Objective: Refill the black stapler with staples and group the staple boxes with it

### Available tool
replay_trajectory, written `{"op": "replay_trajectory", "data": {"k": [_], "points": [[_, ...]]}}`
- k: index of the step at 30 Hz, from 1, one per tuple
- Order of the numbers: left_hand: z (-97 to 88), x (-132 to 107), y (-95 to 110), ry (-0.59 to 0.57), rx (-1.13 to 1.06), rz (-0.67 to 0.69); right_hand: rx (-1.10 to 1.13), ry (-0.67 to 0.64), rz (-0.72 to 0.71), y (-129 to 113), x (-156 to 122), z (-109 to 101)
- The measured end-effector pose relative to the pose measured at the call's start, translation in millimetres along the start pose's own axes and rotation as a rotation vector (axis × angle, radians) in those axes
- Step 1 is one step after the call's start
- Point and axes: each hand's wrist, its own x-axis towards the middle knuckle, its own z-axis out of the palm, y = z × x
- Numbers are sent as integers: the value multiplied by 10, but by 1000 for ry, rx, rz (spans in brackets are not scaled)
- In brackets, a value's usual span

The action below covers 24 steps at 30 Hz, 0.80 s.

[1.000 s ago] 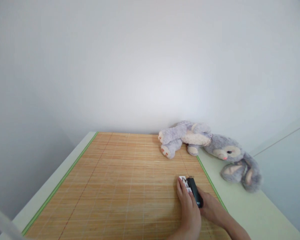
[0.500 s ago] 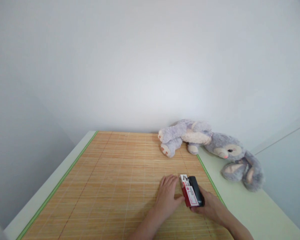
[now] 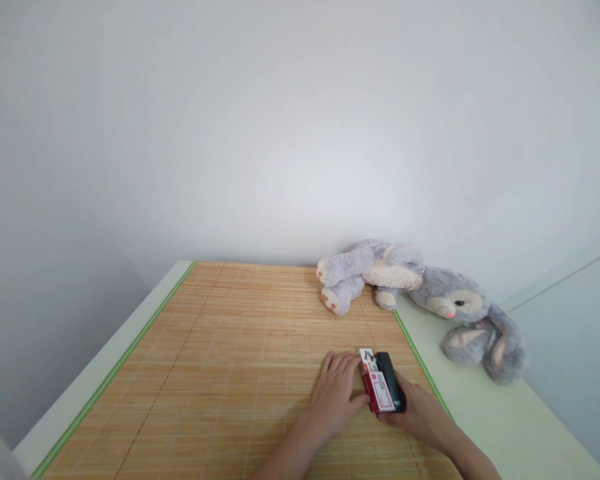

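Head view: a red and white box [image 3: 377, 389] with a black object [image 3: 391, 388] against its right side, perhaps a stapler, lies on the bamboo mat [image 3: 220, 373] near its right green edge. The right hand [image 3: 416, 415] curls around their near end, gripping them. The left hand [image 3: 336, 395] rests flat on the mat, fingers spread, thumb touching the box. A plush rabbit [image 3: 420, 297] lies beyond the box, across the mat's far right corner.
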Motion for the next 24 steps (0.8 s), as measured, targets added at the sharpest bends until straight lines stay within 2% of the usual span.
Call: {"op": "replay_trajectory", "data": {"k": [4,6,9,11,13,16,18,20,22,24], "points": [[-47,-19,84,-9,3,19,2,10,-20,35,-7,16],[-144,-113,69,-4,-1,15,3,-7,-9,125,-82,-49],[-442,-447,-106,65,40,-54,-54,68,45,287,-301,-164],[-702,-765,-300,143,126,-138,-64,243,78,297,-444,-120],[-936,-1080,-495,280,238,-256,7,272,70,157,-506,115],[-1117,-1409,-702,327,387,-306,120,247,-140,-273,-396,766],[-1107,-1509,-776,301,482,-308,69,286,-223,-573,-240,1230],[-1034,-1541,-812,276,592,-328,-96,350,-221,-792,-100,1591],[-947,-1533,-818,254,701,-359,-265,438,-153,-912,-16,1815],[-882,-1510,-797,243,777,-388,-390,503,-110,-961,12,1926]]}}
